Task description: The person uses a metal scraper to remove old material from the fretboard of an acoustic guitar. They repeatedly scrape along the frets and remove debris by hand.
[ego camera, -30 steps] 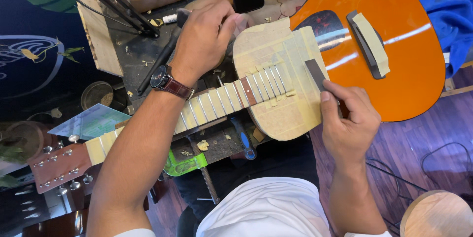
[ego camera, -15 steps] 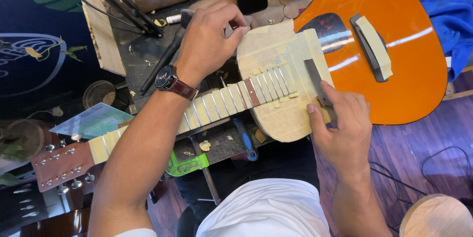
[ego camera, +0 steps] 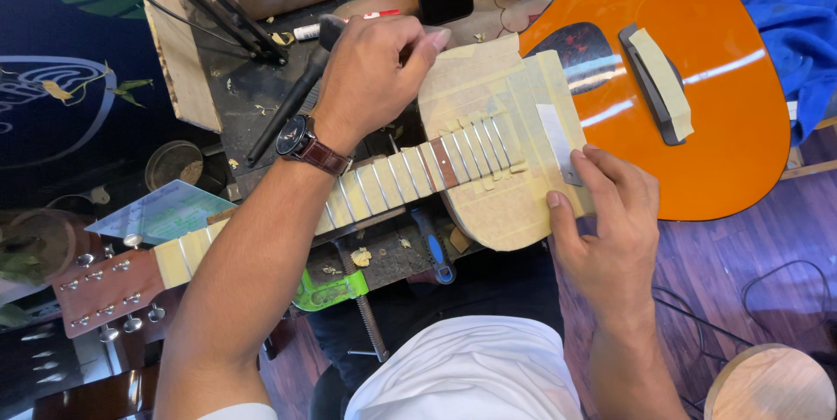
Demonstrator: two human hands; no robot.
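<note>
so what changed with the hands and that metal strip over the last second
The right hand slid back along the taped guitar toward the person, opening out; its fingers now press the near end of the flat metal strip instead of gripping it from above. The left hand stayed fisted on the upper edge of the masked body, and the guitar and the strip's place barely shifted.
</note>
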